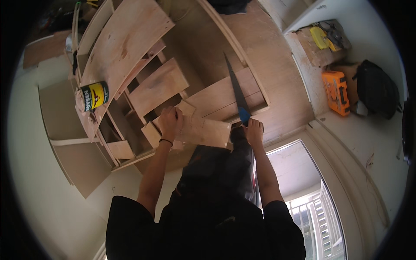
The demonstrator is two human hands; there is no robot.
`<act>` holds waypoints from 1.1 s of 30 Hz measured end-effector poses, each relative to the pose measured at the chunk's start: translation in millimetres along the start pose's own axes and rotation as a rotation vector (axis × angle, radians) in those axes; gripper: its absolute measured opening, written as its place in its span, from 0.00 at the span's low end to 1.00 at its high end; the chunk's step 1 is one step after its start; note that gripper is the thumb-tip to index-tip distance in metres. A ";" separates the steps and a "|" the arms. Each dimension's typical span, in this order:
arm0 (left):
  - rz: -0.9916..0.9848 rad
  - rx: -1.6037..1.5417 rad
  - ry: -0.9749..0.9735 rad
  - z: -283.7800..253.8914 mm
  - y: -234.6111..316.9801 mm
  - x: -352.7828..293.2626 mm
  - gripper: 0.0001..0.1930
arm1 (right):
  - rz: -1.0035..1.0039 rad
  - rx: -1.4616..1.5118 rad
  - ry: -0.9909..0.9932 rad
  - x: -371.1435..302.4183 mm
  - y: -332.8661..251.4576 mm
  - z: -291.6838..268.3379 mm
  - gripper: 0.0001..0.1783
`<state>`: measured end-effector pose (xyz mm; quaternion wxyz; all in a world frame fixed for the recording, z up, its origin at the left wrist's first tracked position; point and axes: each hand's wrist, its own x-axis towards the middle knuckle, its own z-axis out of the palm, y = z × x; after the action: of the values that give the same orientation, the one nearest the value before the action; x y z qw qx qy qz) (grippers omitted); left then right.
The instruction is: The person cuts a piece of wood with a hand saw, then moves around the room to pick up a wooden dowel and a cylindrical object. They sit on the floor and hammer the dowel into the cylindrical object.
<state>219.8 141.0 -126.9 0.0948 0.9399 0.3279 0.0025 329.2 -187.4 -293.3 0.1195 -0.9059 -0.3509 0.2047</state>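
My right hand [254,131] is closed round the handle of a hand saw [235,86]. The saw's long dark blade points away from me and narrows to a tip, with a blue part near the grip. A short pale board [204,131] lies in front of my body, left of the saw. Curled fingers of my left hand [172,123], with a dark band at the wrist, grip the board's left end; the fingertips are partly hidden. Small wood pieces [151,134] sit beside and under that hand.
A wooden frame with compartments [255,80] spreads before me, with a loose board [159,86] across it. On a long curved panel [130,39] at left stands an open can [93,96]. An orange case [335,93] and black backpack [377,89] stand at right.
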 end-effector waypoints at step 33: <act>-0.211 -0.246 0.726 -170.1 1.0 -239.6 0.11 | -0.596 0.308 -0.600 -111.3 -295.5 -236.1 0.23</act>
<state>21.0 22.5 54.1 0.0845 0.8206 0.4322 0.3644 188.5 -66.5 54.7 0.1996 -0.6378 -0.5810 0.4646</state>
